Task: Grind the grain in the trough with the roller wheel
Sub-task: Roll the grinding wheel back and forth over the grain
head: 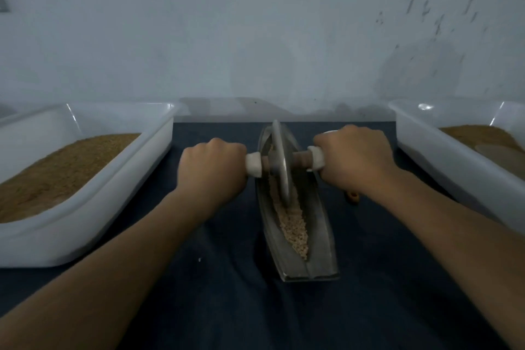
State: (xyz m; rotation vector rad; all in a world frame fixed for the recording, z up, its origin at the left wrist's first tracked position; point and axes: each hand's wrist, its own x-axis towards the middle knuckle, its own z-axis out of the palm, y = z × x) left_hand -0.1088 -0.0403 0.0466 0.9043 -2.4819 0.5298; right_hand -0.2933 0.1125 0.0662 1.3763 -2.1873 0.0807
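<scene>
A grey boat-shaped trough [321,239] lies lengthwise on the dark cloth in front of me. Pale grain [294,229] fills its groove, mostly in the near half. A grey roller wheel [281,162] stands upright in the groove around the trough's middle and far part, on a wooden axle with white-wrapped handles. My left hand [211,170] grips the left handle, fingers curled round it. My right hand [355,158] grips the right handle the same way. Both forearms reach in from the bottom corners.
A white plastic tub [93,207] with brown ground grain stands at the left. Another white tub [454,167] with brown powder stands at the right. A small brown object [352,196] lies on the dark cloth [227,307] beside the trough. A pale wall rises close behind.
</scene>
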